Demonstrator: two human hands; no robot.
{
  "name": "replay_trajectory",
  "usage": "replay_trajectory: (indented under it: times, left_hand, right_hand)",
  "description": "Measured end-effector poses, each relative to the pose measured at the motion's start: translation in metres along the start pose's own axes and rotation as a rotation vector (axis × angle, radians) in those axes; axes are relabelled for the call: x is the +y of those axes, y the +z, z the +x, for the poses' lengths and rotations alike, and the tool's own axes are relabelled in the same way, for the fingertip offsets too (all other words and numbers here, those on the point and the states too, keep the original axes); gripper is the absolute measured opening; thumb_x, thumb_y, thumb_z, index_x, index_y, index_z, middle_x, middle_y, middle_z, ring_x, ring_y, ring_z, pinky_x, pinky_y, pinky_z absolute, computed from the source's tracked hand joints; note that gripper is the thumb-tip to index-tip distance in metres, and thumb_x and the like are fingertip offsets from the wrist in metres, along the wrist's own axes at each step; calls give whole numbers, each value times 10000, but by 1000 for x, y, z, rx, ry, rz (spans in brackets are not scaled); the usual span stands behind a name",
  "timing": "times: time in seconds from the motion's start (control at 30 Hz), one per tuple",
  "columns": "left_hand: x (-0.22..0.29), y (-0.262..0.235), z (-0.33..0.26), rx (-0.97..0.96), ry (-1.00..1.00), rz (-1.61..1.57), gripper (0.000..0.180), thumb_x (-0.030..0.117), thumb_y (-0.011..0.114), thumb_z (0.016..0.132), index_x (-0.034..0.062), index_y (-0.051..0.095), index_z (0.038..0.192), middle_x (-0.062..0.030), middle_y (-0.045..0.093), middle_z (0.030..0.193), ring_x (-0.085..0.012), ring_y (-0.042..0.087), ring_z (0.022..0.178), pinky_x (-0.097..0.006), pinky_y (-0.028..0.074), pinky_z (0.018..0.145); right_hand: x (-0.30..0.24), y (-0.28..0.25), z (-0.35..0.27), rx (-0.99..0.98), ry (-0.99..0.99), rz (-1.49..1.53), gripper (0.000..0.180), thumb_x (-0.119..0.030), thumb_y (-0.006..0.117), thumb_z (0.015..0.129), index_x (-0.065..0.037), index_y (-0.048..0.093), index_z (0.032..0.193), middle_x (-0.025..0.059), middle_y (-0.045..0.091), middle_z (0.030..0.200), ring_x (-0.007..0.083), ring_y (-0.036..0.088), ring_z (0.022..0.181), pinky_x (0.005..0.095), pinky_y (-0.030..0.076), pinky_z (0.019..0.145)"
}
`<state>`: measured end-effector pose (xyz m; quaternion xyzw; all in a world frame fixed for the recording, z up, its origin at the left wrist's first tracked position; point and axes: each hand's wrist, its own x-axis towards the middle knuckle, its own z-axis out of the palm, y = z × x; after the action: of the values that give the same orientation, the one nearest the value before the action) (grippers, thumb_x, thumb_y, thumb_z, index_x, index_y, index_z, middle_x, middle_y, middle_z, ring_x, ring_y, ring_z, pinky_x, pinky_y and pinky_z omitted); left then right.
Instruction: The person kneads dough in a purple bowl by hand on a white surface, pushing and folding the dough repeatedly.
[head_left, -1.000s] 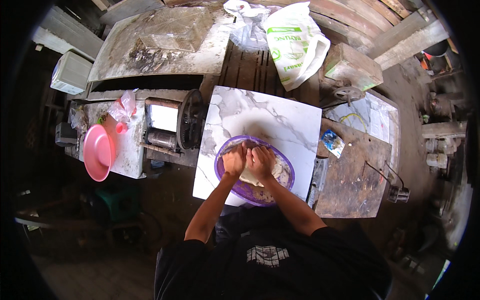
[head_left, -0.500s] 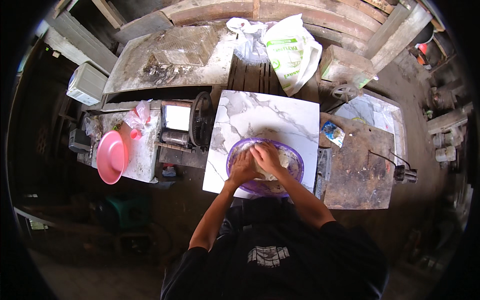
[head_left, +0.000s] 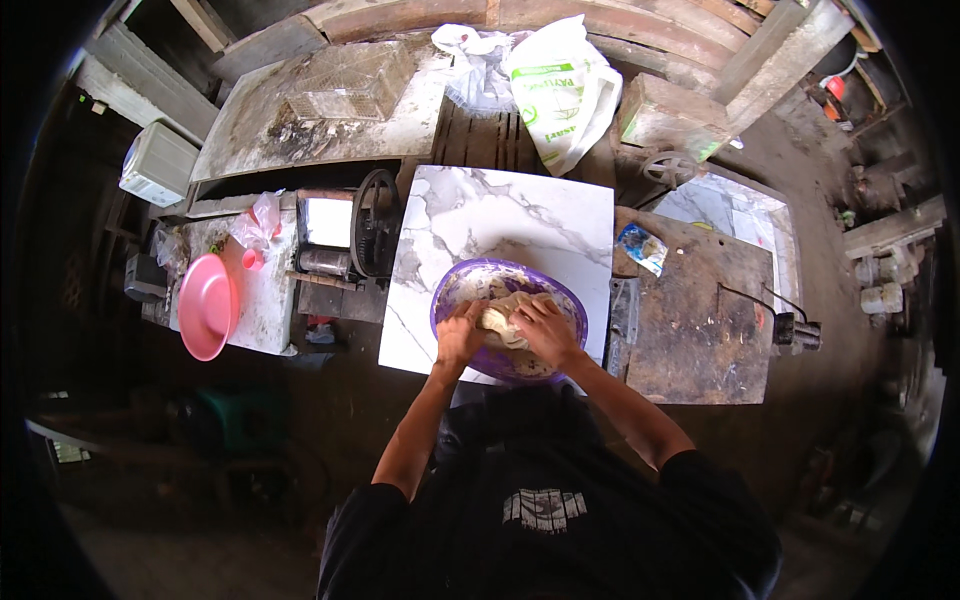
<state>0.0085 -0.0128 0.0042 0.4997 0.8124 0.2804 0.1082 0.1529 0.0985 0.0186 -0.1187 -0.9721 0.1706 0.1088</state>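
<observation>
A purple oval basin (head_left: 572,292) rests on the white marbled board (head_left: 505,207), its inner wall smeared with pale residue. Inside it lies a lump of pale dough (head_left: 497,320). My left hand (head_left: 459,336) grips the dough's left side with bent fingers. On the opposite side my right hand (head_left: 546,331) presses over the dough, fingers curled onto its top. Part of the lump is hidden under my fingers.
Left of the board stands a machine with a dark wheel (head_left: 376,224). A pink basin (head_left: 208,307) sits farther left. A white plastic sack (head_left: 562,95) is behind the board. To the right, a blue-and-white packet (head_left: 642,249) lies on a stained wooden table (head_left: 700,320).
My hands have moved apart from their overlapped position and now hold the dough from both sides, so more of it shows. The whole view has shifted slightly.
</observation>
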Motion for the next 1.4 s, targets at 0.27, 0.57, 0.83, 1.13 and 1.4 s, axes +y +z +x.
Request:
replay_trajectory:
  times: [0.27, 0.57, 0.83, 1.13, 1.4]
  left_hand:
    - [21, 6, -5, 171, -430, 110, 369, 142, 605, 638, 94, 549, 1000, -185, 609, 773, -374, 583, 686, -453, 464, 610]
    - [-25, -27, 10, -248, -274, -504, 644, 201, 679, 695, 55, 381, 1247, -160, 471, 1194, -265, 432, 1133, -335, 374, 914]
    - [-19, -40, 32, -374, -48, 35, 1015, 383, 784, 515, 25, 254, 1304, -200, 364, 1265, -343, 389, 1148, -400, 378, 914]
    - [9, 3, 1, 33, -135, 438, 535, 117, 617, 654, 65, 420, 1150, -124, 508, 969, -316, 539, 821, -394, 473, 659]
    - [25, 13, 0, 176, -264, 344, 480, 79, 589, 652, 117, 465, 1113, -129, 551, 888, -334, 581, 752, -430, 477, 561]
  right_hand:
    - [-20, 58, 2, 363, 133, -109, 293, -105, 567, 681, -141, 569, 972, 60, 537, 1011, 249, 480, 978, 396, 360, 837]
    - [-2, -2, 47, 24, 217, 442, 367, -103, 685, 605, -69, 517, 929, 97, 540, 897, 263, 512, 901, 357, 435, 749]
    - [12, -41, 70, -298, -75, 136, 873, -176, 781, 497, -131, 361, 1261, 88, 409, 1232, 289, 389, 1134, 361, 341, 958]
    - [8, 14, 49, -109, -114, -110, 755, -53, 693, 545, -57, 360, 1223, 166, 500, 1039, 294, 493, 969, 378, 389, 843]
    - [-3, 39, 28, 208, 30, -122, 451, -33, 590, 617, -124, 518, 1053, 115, 517, 982, 296, 495, 940, 434, 386, 800]
